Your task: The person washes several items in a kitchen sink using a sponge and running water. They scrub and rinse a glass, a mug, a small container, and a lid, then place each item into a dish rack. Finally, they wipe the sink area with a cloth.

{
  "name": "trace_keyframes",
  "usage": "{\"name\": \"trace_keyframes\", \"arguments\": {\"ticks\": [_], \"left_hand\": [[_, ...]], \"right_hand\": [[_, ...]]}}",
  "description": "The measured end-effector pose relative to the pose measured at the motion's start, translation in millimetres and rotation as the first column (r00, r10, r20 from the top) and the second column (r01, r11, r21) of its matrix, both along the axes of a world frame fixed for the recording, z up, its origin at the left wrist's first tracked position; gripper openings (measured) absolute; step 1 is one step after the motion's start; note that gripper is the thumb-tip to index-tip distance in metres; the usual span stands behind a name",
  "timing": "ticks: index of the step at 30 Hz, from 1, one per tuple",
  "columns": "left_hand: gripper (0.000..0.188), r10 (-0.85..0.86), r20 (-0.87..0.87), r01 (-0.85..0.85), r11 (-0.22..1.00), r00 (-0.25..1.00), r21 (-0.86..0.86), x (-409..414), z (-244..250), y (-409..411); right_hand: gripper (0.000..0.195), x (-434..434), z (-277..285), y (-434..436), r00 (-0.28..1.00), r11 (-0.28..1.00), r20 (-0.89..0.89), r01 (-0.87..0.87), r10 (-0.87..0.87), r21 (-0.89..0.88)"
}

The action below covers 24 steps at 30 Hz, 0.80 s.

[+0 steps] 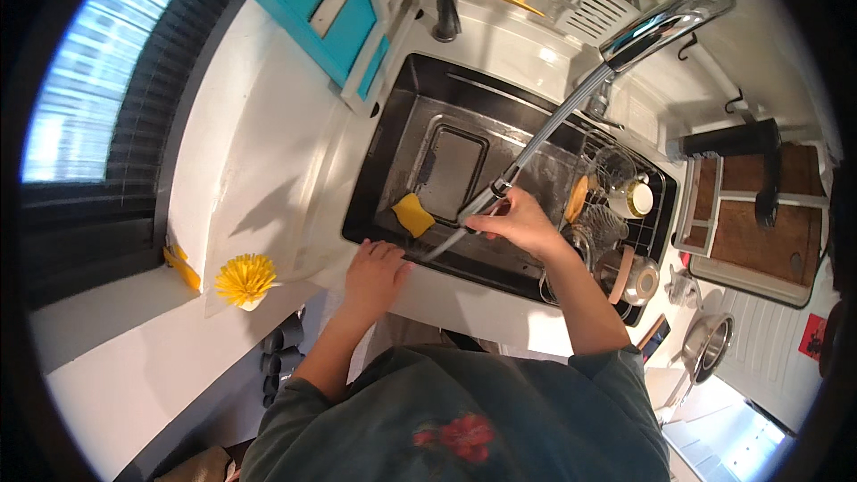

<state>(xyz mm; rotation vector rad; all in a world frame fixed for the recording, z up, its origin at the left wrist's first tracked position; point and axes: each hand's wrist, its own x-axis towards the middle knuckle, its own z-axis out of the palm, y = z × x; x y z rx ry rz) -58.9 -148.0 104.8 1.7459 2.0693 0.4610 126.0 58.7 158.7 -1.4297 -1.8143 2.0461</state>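
Note:
My right hand [525, 221] grips the pull-out spray head [479, 206] of the chrome faucet, whose ribbed hose [559, 117] stretches back to the spout. A stream of water [445, 246] shoots from the head toward the front wall of the black sink [509, 278]. My left hand [376, 274] lies on the sink's front rim, left of where the water lands, and holds nothing. Inside the basin, a yellow sponge [413, 215] sits near the front left corner.
At the basin's right, a wire rack [659, 197] carries glassware, including a glass jar with a white lid [631, 199]. A yellow flower-like object [246, 280] stands on the left counter. Wooden cutting boards [770, 241] and a metal strainer [710, 348] are at right.

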Motion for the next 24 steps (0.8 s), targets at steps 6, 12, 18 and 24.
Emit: {"name": "trace_keyframes", "arguments": {"ticks": [6, 12, 18, 24], "left_hand": [[0.029, -0.023, 0.038, 0.023, 1.000, 0.999, -0.012, 9, -9, 13], [0.029, -0.140, 0.044, 0.144, 0.984, 0.989, -0.109, 24, -32, 30], [0.035, -0.278, 0.132, 0.305, 0.911, 0.952, -0.279, 41, -37, 59], [0.037, -0.409, 0.093, 0.415, 0.842, 0.908, -0.346, 47, -47, 72]], "right_hand": [[0.031, 73, 22, 15, 0.949, 0.973, 0.286, -0.182, 0.134, 0.145], [0.040, 114, 25, 18, 0.894, 0.862, 0.437, -0.294, 0.095, 0.414], [0.041, 106, 23, 13, 0.835, 0.800, 0.529, -0.420, 0.154, 0.429], [0.041, 84, 28, 13, 0.779, 0.752, 0.607, -0.493, 0.156, 0.438]]}}
